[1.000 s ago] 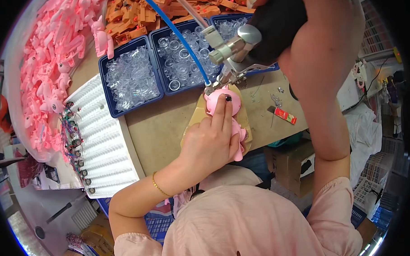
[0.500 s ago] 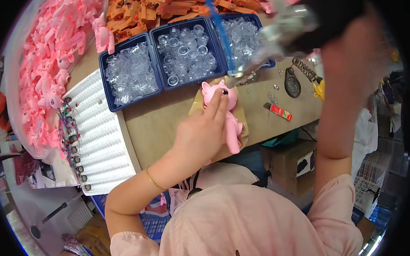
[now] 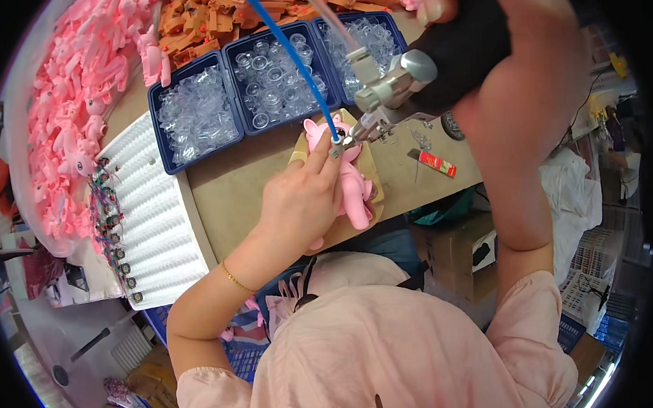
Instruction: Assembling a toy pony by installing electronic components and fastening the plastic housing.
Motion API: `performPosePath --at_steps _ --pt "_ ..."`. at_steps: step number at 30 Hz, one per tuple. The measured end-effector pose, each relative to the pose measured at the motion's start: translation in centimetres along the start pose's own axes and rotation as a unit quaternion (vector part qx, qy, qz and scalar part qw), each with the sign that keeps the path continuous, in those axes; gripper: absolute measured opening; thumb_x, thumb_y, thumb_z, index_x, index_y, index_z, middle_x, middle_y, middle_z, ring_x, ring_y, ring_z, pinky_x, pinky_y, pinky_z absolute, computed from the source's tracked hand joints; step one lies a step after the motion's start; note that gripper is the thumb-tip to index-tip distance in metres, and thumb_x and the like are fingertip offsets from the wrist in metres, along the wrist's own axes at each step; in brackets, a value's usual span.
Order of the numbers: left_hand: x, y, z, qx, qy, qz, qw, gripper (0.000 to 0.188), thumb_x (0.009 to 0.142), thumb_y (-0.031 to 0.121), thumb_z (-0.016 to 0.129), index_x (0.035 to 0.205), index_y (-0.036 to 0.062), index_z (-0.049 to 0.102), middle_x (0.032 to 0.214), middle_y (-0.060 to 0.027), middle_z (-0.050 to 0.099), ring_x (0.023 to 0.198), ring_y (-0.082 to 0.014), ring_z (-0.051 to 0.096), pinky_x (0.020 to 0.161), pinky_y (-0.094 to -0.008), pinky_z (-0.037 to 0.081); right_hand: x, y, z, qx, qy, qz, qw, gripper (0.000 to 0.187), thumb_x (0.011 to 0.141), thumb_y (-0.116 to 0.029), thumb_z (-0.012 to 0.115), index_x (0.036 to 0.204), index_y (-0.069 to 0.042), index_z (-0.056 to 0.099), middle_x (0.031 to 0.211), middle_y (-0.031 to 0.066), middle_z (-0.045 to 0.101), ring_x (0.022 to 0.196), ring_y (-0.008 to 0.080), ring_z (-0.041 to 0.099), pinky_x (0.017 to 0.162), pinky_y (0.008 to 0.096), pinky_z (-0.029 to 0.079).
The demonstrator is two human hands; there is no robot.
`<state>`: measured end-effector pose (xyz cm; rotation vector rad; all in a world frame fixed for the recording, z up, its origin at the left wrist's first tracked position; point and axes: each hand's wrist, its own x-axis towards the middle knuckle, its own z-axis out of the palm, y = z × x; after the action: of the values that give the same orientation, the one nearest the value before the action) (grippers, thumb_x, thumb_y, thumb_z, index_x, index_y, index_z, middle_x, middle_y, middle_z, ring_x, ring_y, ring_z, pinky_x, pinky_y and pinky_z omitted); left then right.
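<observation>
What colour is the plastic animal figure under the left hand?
The plastic figure is pink, clearest in head view.

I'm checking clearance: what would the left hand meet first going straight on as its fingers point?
Probably the pink toy, whose head the left hand seems to touch; depth is unclear, so the nearby metal tool might come first.

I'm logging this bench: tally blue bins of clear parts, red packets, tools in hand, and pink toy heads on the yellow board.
Dark blue rectangular plastic bins: 3
Small flat red packet: 1
Silvery metal tool with black grip, in the right hand: 1
Pink plastic animal-toy head on the yellow board: 1
Total: 6
</observation>
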<state>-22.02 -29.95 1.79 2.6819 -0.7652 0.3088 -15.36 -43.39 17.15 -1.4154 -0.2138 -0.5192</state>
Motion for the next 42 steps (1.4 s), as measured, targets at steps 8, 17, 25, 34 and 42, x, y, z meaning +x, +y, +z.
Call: performPosePath --at_steps 8,17,25,34,42 --pt "0.0 0.4 -0.5 -0.016 -0.03 -0.02 0.999 0.044 0.072 0.025 0.061 0.113 0.0093 0.061 0.129 -0.0062 0.052 0.067 -0.018 0.06 0.053 -0.0296 0.051 -1.3 -1.4 0.3 -0.021 -0.008 0.018 1.0 0.026 0.082 -0.015 0.065 0.099 0.003 0.056 0.063 0.0034 0.055 0.05 0.0092 0.052 0.047 0.022 0.041" --pt "-0.5 -0.1 0.0 -0.017 -0.016 -0.031 0.999 0.05 0.071 0.019 0.061 0.118 0.0071 0.055 0.13 -0.0071 0.051 0.074 -0.0227 0.063 0.059 -0.032 0.053 -3.6 -4.2 -1.5 -0.027 -0.087 -0.098 0.991 0.032 0.086 -0.024 0.059 0.104 0.002 0.053 0.073 0.0065 0.056 0.059 0.0124 0.053 0.055 0.0261 0.044" --pt "-0.2 -0.4 0.5 -0.036 0.008 0.004 0.999 0.044 0.074 0.015 0.057 0.117 0.0088 0.055 0.127 -0.0057 0.053 0.073 -0.0218 0.064 0.059 -0.033 0.053 -5.1 -3.3 -2.4 -0.01 -0.147 -0.044 0.988 0.028 0.089 -0.022 0.051 0.103 0.002 0.053 0.076 0.0063 0.052 0.064 0.0147 0.051 0.06 0.0287 0.042" --pt "-0.6 -0.3 0.6 -0.013 0.013 0.002 1.0 0.05 0.068 0.019 0.061 0.115 0.0046 0.055 0.126 -0.0071 0.053 0.08 -0.0219 0.062 0.069 -0.0303 0.052 -4.3 -1.0 -2.6 0.143 -0.25 0.01 0.957 0.03 0.092 -0.027 0.044 0.092 0.001 0.053 0.076 0.0063 0.047 0.063 0.0143 0.045 0.06 0.0276 0.038" --pt "2.5 -10.2 -1.8 -0.063 0.08 -0.105 0.989 0.015 0.083 0.015 0.052 0.085 0.0052 0.063 0.088 -0.0155 0.063 0.089 -0.032 0.06 0.072 -0.0439 0.05 0.3 -1.8 -4.0 0.212 -0.231 0.081 0.946 0.034 0.09 -0.026 0.047 0.1 0.005 0.051 0.084 0.0104 0.052 0.072 0.0198 0.051 0.068 0.0306 0.044"
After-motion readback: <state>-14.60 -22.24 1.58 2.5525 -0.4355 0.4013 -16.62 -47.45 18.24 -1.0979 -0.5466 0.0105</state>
